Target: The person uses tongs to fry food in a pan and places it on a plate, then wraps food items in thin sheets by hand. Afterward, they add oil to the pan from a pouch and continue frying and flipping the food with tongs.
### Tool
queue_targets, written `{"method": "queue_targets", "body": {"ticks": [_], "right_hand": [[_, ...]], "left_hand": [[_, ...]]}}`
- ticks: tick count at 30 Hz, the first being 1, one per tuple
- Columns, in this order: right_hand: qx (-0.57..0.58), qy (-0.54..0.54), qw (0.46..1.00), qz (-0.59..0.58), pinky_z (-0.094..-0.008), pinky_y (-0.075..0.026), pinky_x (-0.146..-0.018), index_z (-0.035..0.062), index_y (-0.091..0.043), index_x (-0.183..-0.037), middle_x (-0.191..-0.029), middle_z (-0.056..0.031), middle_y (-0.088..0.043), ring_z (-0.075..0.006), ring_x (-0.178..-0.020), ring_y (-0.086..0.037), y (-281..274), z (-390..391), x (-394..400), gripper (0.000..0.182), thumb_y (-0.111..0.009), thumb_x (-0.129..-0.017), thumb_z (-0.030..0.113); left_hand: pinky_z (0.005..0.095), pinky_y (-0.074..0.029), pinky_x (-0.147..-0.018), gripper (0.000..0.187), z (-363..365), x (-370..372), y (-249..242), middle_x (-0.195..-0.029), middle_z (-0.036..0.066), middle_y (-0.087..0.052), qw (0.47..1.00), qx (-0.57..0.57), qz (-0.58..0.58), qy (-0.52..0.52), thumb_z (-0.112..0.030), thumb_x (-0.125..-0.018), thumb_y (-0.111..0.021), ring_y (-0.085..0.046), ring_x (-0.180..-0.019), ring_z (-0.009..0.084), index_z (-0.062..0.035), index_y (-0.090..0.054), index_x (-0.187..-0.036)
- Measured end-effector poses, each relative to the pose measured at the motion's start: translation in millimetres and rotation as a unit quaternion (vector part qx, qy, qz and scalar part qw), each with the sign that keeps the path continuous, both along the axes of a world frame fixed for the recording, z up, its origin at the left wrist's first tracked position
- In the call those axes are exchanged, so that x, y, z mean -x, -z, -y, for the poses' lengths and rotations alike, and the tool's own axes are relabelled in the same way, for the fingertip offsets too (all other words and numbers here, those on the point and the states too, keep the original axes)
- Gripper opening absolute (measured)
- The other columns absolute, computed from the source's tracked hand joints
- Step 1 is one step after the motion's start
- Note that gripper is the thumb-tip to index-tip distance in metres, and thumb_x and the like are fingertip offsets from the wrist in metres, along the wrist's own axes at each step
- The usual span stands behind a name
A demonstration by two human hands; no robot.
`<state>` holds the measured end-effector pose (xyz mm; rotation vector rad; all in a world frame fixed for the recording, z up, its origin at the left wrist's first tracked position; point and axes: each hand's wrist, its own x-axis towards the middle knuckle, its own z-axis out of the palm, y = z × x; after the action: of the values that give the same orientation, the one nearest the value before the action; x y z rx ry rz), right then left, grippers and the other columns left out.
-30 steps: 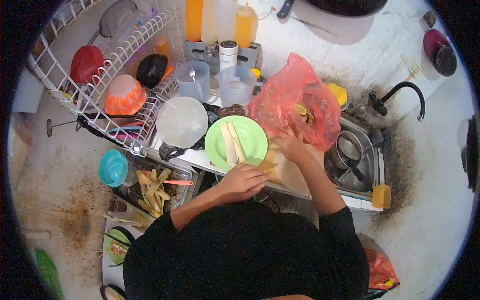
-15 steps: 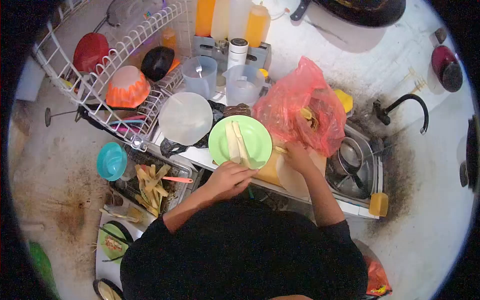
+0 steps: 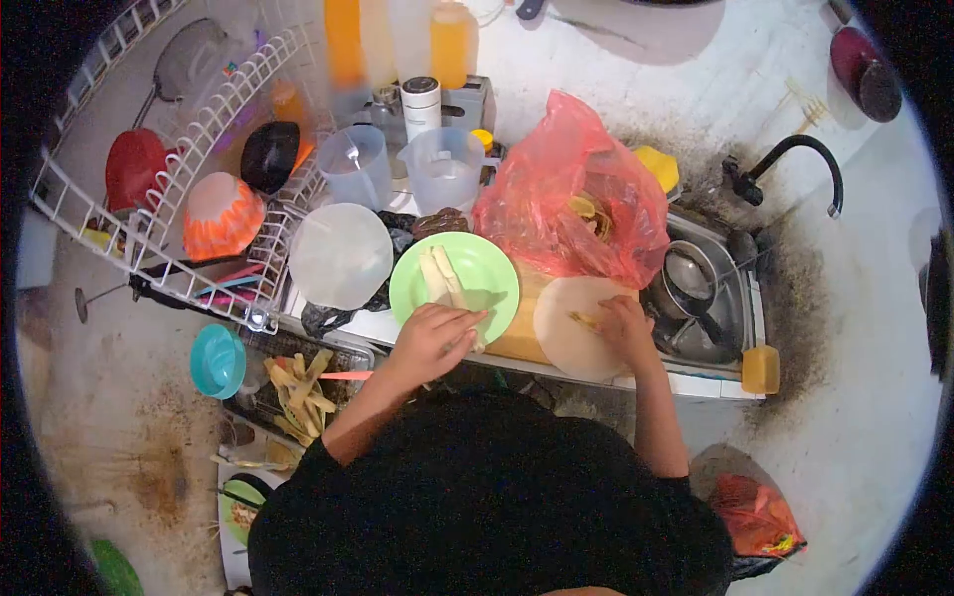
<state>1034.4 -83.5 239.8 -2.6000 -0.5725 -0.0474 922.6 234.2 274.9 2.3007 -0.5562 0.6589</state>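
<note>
A light green plate rests on the counter, with pale rolled wraps lying on it. My left hand covers the lower part of those rolls at the plate's near edge. Its fingers curl over them, and a pale end shows below the fingertips. To the right, a round pale wrapper sheet lies over a wooden board. Above this sheet my right hand pinches a yellowish strip that looks like banana. The strip's other end is hidden by the fingers.
A pink plastic bag stands behind the board. The sink holds pans at right. A stack of pale round sheets, plastic jugs and a white dish rack are on the left. Peels lie lower left.
The view has shifted. My right hand has brought the yellowish strip over the round sheet, which now lies flatter on the board. My left hand has moved further over the plate and rolls.
</note>
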Motion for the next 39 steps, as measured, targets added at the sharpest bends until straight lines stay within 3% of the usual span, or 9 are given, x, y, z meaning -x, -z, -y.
{"method": "queue_targets", "body": {"ticks": [11, 18, 21, 25, 28, 31, 34, 35, 39], "right_hand": [[0.044, 0.001, 0.998, 0.041, -0.0448, -0.026, -0.082, 0.0151, -0.059, -0.095, -0.104, -0.0007, -0.05, -0.0202, -0.103, -0.042, 12, 3, 6, 0.032, -0.066, -0.065, 0.022], [-0.018, 0.079, 0.994, 0.073, -0.0361, -0.04, -0.065, 0.006, -0.056, -0.094, -0.076, -0.0103, -0.057, -0.0297, -0.076, -0.053, 6, 16, -10, 0.023, -0.056, -0.074, 0.017], [-0.024, 0.099, 0.994, 0.037, -0.038, -0.039, -0.067, 0.0024, -0.055, -0.09, -0.082, -0.0148, -0.056, -0.0311, -0.077, -0.051, -1, -6, -28, 0.018, -0.053, -0.073, 0.008], [-0.147, -0.149, 0.954, 0.215, -0.0376, -0.039, -0.074, 0.0015, -0.052, -0.082, -0.09, -0.0175, -0.054, -0.031, -0.086, -0.05, -7, -83, -62, 0.012, -0.047, -0.072, 0.005], [-0.164, -0.264, 0.931, 0.189, -0.0387, -0.035, -0.085, 0.0041, -0.054, -0.088, -0.101, -0.0149, -0.05, -0.032, -0.1, -0.044, -16, -145, -68, 0.021, -0.05, -0.067, 0.004], [0.035, -0.217, 0.943, 0.249, -0.0386, -0.032, -0.088, 0.0049, -0.055, -0.094, -0.109, -0.011, -0.048, -0.0292, -0.105, -0.04, -37, -204, -69, 0.027, -0.054, -0.068, 0.01], [0.108, -0.158, 0.963, 0.188, -0.0377, -0.033, -0.086, 0.0058, -0.057, -0.094, -0.11, -0.0092, -0.048, -0.0274, -0.103, -0.041, -40, -232, -71, 0.028, -0.056, -0.068, 0.016], [0.099, -0.144, 0.966, 0.192, -0.0441, -0.031, -0.085, 0.0074, -0.06, -0.091, -0.103, -0.0084, -0.053, -0.0271, -0.1, -0.044, -39, -237, -71, 0.025, -0.053, -0.068, 0.016], [0.042, -0.234, 0.942, 0.235, -0.0439, -0.032, -0.079, 0.0074, -0.061, -0.083, -0.085, -0.0054, -0.058, -0.0259, -0.091, -0.048, 0, -240, -104, 0.02, -0.051, -0.068, 0.014]], "left_hand": [[0.0331, -0.043, -0.069, 0.027, -27, -19, -8, -0.084, 0.01, -0.061, 0.995, -0.001, 0.037, -0.095, -0.008, -0.072, -0.057, -0.057, -0.075, 0.0246, -0.0082, -0.059, -0.099], [0.0333, -0.043, -0.068, 0.025, -40, -11, -7, -0.084, 0.01, -0.061, 0.99, 0.011, 0.028, -0.135, -0.01, -0.073, -0.057, -0.057, -0.074, 0.0252, -0.0083, -0.06, -0.098], [0.033, -0.043, -0.069, 0.025, -46, -1, -9, -0.084, 0.01, -0.061, 0.988, 0.018, 0.033, -0.153, -0.009, -0.073, -0.057, -0.057, -0.074, 0.0246, -0.0077, -0.06, -0.098], [0.0321, -0.043, -0.07, 0.025, -57, 18, -8, -0.083, 0.009, -0.061, 0.982, 0.021, 0.03, -0.184, -0.006, -0.072, -0.057, -0.057, -0.074, 0.0237, -0.0062, -0.059, -0.098], [0.033, -0.043, -0.067, 0.026, -67, 33, 3, -0.084, 0.01, -0.061, 0.979, 0.037, 0.019, -0.197, -0.009, -0.073, -0.057, -0.057, -0.073, 0.0248, -0.0068, -0.059, -0.098], [0.0333, -0.043, -0.066, 0.026, -74, 49, 5, -0.084, 0.01, -0.061, 0.977, 0.058, 0.01, -0.207, -0.009, -0.072, -0.057, -0.057, -0.074, 0.0251, -0.0074, -0.059, -0.099], [0.0331, -0.043, -0.066, 0.027, -81, 69, 5, -0.085, 0.01, -0.061, 0.973, 0.058, 0.003, -0.225, -0.009, -0.072, -0.057, -0.058, -0.076, 0.0249, -0.0074, -0.059, -0.099], [0.033, -0.043, -0.066, 0.027, -83, 75, 6, -0.086, 0.01, -0.061, 0.971, 0.056, 0.008, -0.231, -0.009, -0.073, -0.057, -0.058, -0.076, 0.0249, -0.0074, -0.059, -0.099], [0.0337, -0.044, -0.068, 0.027, -92, 99, 13, -0.086, 0.011, -0.061, 0.958, 0.106, -0.018, -0.266, -0.008, -0.073, -0.056, -0.058, -0.076, 0.0257, -0.007, -0.058, -0.1]]}}
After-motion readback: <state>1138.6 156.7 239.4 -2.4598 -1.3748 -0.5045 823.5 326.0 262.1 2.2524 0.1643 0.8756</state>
